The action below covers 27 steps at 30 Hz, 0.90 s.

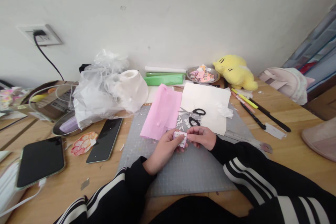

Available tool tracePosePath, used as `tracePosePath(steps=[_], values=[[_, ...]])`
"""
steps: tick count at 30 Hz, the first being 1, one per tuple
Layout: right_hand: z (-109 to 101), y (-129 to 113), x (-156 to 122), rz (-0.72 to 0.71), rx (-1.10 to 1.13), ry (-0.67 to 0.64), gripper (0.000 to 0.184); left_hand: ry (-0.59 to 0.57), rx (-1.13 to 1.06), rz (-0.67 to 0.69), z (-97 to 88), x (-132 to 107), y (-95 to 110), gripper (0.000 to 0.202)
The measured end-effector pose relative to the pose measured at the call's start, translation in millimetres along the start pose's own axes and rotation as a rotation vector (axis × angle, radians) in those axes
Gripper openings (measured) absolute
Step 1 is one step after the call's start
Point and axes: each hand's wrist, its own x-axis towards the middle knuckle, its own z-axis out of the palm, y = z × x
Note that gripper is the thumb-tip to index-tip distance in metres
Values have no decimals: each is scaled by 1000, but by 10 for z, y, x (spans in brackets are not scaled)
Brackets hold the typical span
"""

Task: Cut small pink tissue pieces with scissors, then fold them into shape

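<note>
Between both hands, over the grey cutting mat [181, 175], is a small white and pale pink paper piece [180, 139] with dark outlines. My left hand [166, 147] holds it, thumb on top and fingers beneath. At its right edge the fingers of my right hand [203, 138] are closed in a pinch. Black-handled scissors [198, 112] lie just beyond, on a white paper sheet [210, 98] with cut paper scraps [182, 121] around them. A pink paper sheet [163, 112] lies beyond my left hand.
A metal ruler [252, 142] and several pens [245, 98] lie to the right. Yellow plush toys [236, 71], a plate of paper cutouts [203, 74] and green rolls [165, 79] stand along the wall. Two phones [105, 140] [40, 161] and a plastic bag [91, 94] are left.
</note>
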Motion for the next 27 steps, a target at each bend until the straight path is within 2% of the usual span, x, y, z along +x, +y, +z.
tracePosePath(steps=[14,19,27], values=[[8,6,6,-1,-52,2,26,9,25,32,28,-33,36,18],[14,0,-14,-39,-74,6,23,-21,54,33,24,-31,25,18],[1,-4,13,12,22,7,35,22,10,24,-1,-7,10,22]])
